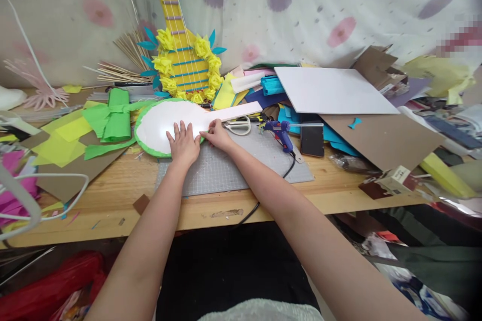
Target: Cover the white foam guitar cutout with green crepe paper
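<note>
A white guitar-shaped cutout (161, 115) lies on the bench, its long neck pointing right. Green crepe paper (140, 141) wraps the rim of its rounded body and trails left to a green roll (116, 115). My left hand (184, 143) rests flat on the body's lower part with fingers spread. At the body's lower right edge, near the neck, my right hand (217, 136) pinches the green paper rim between thumb and fingers. Scissors (241, 125) lie just beyond my right hand. A blue glue gun (280, 133) is farther right. The grey cutting mat (214, 173) sits partly beneath the cutout.
A yellow paper guitar (184, 62) with yellow flowers stands behind. To the right are a black phone (312, 140), a white board (335, 91), brown cardboard (380, 138) and a small box (391, 180). The glue gun's cable (256, 206) hangs over the bench edge. A white cable (81, 188) loops at left.
</note>
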Demonstrator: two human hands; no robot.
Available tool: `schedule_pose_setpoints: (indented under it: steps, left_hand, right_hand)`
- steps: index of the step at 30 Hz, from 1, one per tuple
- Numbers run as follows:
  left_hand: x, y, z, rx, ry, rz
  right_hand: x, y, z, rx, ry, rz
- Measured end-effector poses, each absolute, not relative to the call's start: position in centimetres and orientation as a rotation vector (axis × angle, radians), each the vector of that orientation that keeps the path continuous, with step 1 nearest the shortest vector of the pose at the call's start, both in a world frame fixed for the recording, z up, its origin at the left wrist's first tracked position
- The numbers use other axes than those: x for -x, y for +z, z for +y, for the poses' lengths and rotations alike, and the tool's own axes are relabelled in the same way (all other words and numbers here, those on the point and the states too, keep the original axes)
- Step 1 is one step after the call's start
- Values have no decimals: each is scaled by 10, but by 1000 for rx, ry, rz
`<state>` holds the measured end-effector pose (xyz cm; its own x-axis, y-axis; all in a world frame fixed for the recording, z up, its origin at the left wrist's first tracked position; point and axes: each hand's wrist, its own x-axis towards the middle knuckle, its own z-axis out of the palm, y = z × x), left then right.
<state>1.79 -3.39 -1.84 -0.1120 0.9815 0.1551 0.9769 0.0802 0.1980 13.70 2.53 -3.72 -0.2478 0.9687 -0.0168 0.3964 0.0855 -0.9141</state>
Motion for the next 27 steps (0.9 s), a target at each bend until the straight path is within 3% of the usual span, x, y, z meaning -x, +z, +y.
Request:
schedule_pose_setpoints:
  steps: [5,11,22,27]
  left_hand:
    - [-15,-16,-32,-2052,407,2275]
    - [-9,-13,-31,-2068,339,2220]
    - [-12,-16,-32,-2088,389,2244]
    - [-14,-17,-34,-2067,477,2248]
  right_hand:
    - [-132,-35,24,1512,993,-1726]
    - [-134,-35,29,1379,1247,-1651]
    - [-126,-37,28,1516,1042,-1622]
    - [-130,-36,29,1484,1117,-1548]
